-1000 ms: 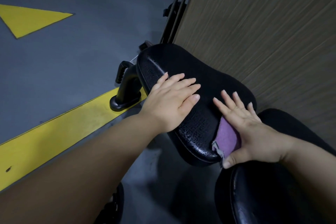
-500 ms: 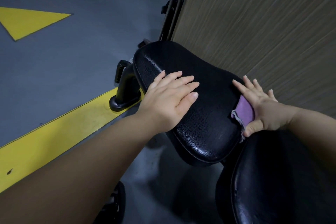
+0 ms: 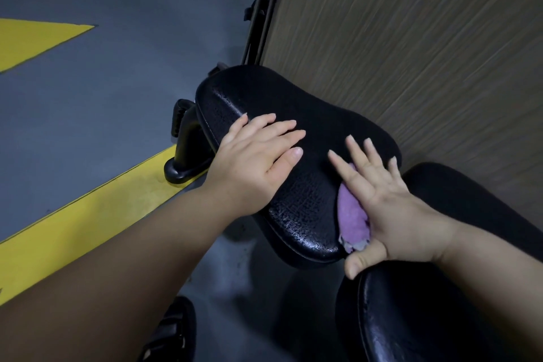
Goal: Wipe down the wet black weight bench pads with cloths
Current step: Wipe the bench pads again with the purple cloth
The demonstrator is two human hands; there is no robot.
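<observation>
Left hand (image 3: 258, 161) lies flat on the left half of the black seat pad (image 3: 293, 97), fingers (image 3: 282, 126) straight and close together, pinching nothing; it reads as bracing the pad. Right hand (image 3: 390, 214) presses a purple cloth (image 3: 352, 214) onto the pad near its near-right edge, its fingers (image 3: 357, 153) spread and straight and the thumb stuck out past the pad's near rim. The cloth is pinned under the palm, not gripped, and only its left strip and frayed near corner show. Near part of the pad is shiny and crackled and probably wet; the far part looks duller, but dryness is hard to call. A second black pad (image 3: 411, 317) sits just beside the near-right corner, glossy too, and another dark pad (image 3: 470, 209) runs behind the right wrist. Judgement: the cloth is light, soft and floppy, so it is likely to bunch or slip on wet vinyl; best handled by flat palm pressure over its middle, or by pinching a folded edge. The pad is firm, cushioned and slick and needs steadying at its left edge. Wood-grain panel (image 3: 411, 38) stands right against the pad's far side. Grey floor (image 3: 117, 97) with a yellow stripe (image 3: 73, 229) lies below, and a black frame foot (image 3: 188, 156) sits under the pad's left edge.
</observation>
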